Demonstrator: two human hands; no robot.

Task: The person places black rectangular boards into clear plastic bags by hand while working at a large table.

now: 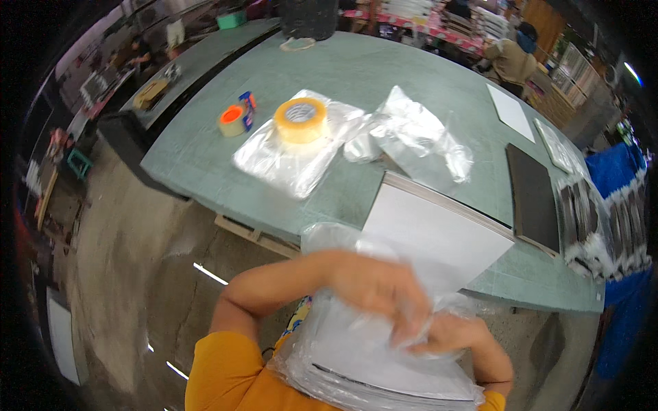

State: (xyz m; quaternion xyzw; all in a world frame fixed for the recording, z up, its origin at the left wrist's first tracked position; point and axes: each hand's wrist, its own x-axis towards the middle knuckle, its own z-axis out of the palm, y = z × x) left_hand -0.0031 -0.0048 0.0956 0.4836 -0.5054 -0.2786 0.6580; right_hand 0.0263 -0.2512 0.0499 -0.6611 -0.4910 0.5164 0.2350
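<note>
Against my body leans a flat pack of white boards inside a clear plastic bag. My right hand is closed on the bag's loose plastic at its upper right. My left hand reaches across the pack, bent down toward my right hand; motion smears its fingers, so their grip cannot be made out. Just beyond my hands, a stack of white boards lies at the near edge of the green table, with crumpled clear plastic beside it.
A big yellowish tape roll rests on flat clear bags. Left of it is a tape dispenser. Crumpled plastic lies mid-table. A dark board and wrapped packs are at the right. A person sits beyond.
</note>
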